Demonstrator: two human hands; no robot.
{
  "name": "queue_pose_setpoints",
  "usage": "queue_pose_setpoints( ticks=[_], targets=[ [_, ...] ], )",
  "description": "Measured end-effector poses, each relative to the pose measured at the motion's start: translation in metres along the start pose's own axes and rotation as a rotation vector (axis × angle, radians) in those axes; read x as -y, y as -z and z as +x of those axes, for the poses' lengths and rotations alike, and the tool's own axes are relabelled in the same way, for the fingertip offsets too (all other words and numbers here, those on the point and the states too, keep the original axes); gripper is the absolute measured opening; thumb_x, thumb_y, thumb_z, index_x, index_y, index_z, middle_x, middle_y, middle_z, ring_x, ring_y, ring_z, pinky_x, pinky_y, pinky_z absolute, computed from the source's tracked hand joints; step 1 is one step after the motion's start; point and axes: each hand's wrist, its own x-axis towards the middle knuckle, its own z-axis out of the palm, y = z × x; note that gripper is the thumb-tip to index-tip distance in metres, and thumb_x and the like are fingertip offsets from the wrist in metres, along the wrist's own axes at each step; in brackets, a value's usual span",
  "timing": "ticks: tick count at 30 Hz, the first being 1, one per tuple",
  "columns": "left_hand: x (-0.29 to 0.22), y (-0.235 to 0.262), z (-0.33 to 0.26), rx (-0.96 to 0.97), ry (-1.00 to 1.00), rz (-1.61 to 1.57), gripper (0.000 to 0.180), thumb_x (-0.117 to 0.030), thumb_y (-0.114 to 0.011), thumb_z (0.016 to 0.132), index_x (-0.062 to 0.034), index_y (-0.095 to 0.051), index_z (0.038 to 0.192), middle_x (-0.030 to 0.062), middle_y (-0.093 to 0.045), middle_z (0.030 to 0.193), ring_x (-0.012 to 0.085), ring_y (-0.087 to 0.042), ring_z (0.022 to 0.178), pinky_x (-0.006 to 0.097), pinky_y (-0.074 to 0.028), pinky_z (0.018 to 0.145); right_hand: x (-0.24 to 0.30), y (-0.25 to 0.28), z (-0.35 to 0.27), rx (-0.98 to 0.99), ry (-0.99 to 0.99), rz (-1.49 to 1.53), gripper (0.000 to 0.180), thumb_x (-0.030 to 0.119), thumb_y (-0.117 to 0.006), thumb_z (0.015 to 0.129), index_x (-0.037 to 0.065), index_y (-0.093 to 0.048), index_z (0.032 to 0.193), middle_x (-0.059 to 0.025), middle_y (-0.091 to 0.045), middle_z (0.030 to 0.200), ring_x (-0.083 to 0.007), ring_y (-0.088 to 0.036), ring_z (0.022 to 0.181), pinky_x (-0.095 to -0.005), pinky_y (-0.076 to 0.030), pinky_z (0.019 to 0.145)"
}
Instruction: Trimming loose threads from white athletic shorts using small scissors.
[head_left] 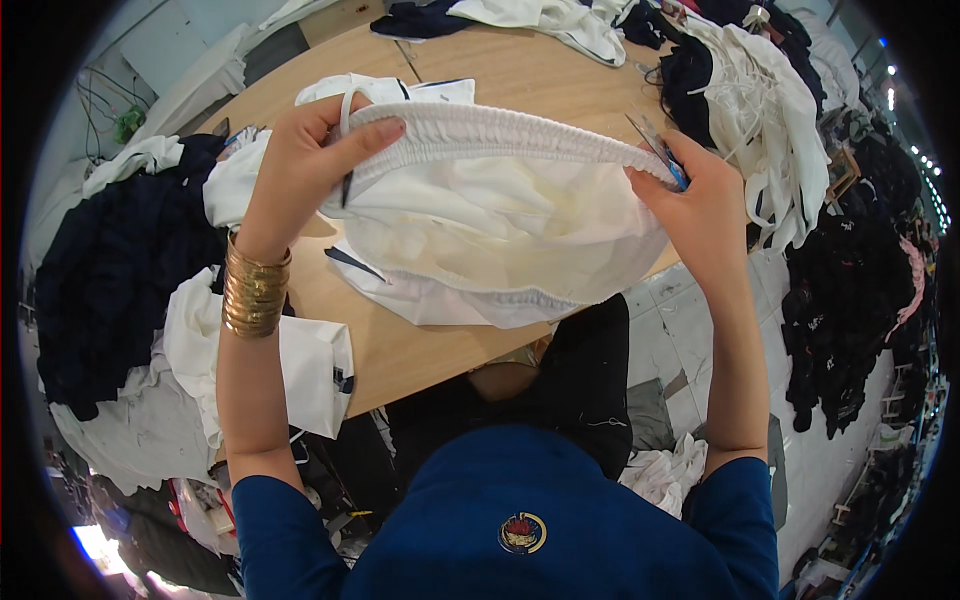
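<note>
A white garment with a gathered elastic waistband (510, 130), likely trousers or shorts, is stretched between my hands above the table. My left hand (325, 150) is closed on the band's left end, thumb on top; a narrow white loop sticks up beside its fingers. Closed on the right end is my right hand (695, 190), which also keeps a small pair of scissors (655, 142) with blue handles, blades pointing up and to the left. The waist opening faces me, showing the cream inside. Its near edge hangs over the table's front edge.
The wooden table (420, 350) curves around in front of me. Dark navy garments (130, 260) and white pieces lie heaped at the left. White strips and cloth (765, 120) pile up at the far right. Black clothes (840, 310) hang beyond the tiled floor (690, 320).
</note>
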Motion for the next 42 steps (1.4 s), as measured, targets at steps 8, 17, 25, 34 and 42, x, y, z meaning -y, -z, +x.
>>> queue_pose_setpoints(
  ticks=[8, 17, 25, 34, 42],
  targets=[
    [-0.008, -0.005, -0.010, -0.455, -0.465, 0.609, 0.016, -0.018, -0.071, 0.080, -0.0039, -0.066, 0.085, 0.0017, -0.050, 0.055, 0.0062, -0.042, 0.049, 0.023, -0.034, 0.046, 0.012, 0.001, 0.009, 0.000, 0.051, 0.118, 0.024, 0.021, -0.066, 0.071, -0.001, -0.058, 0.074, -0.0123, -0.051, 0.058, -0.0226, -0.049, 0.051, -0.0342, -0.037, 0.051],
    [-0.007, -0.018, -0.011, -0.109, 0.080, -0.061, 0.028, -0.029, -0.071, 0.079, -0.0020, -0.064, 0.075, -0.0029, -0.051, 0.056, 0.0030, -0.041, 0.052, 0.020, -0.035, 0.048, 0.008, -0.004, 0.012, 0.477, -0.286, 0.820, 0.026, 0.019, -0.071, 0.070, 0.000, -0.067, 0.086, -0.0042, -0.065, 0.074, -0.0090, -0.057, 0.066, -0.0220, -0.043, 0.061],
    [0.121, -0.063, -0.009, 0.012, 0.096, 0.655, 0.032, -0.035, -0.066, 0.078, -0.0042, -0.061, 0.085, 0.0143, -0.057, 0.074, 0.0273, -0.058, 0.073, 0.038, -0.043, 0.065, -0.063, -0.098, 0.007, 0.046, 0.148, -0.217, 0.029, 0.019, -0.072, 0.069, 0.006, -0.062, 0.093, -0.0070, -0.063, 0.081, -0.0272, -0.062, 0.071, -0.0369, -0.047, 0.062],
    [0.147, -0.119, -0.065, 0.048, -0.081, 0.750, 0.038, -0.028, -0.063, 0.080, -0.0183, -0.055, 0.116, 0.0067, -0.058, 0.105, 0.0261, -0.051, 0.107, 0.044, -0.031, 0.092, -0.040, -0.151, -0.028, 0.357, -0.022, 0.241, 0.019, 0.018, -0.066, 0.079, 0.003, -0.064, 0.092, -0.0135, -0.066, 0.081, -0.0304, -0.063, 0.074, -0.0326, -0.047, 0.066],
    [0.129, -0.129, -0.092, 0.287, -0.076, 0.602, 0.023, -0.031, -0.056, 0.087, -0.0157, -0.063, 0.103, 0.0063, -0.061, 0.095, 0.0225, -0.054, 0.098, 0.041, -0.029, 0.093, -0.072, -0.216, -0.026, 0.469, 0.075, 0.043, 0.026, 0.026, -0.066, 0.075, 0.002, -0.064, 0.084, -0.0177, -0.063, 0.081, -0.0365, -0.060, 0.082, -0.0446, -0.048, 0.070]
  ],
)
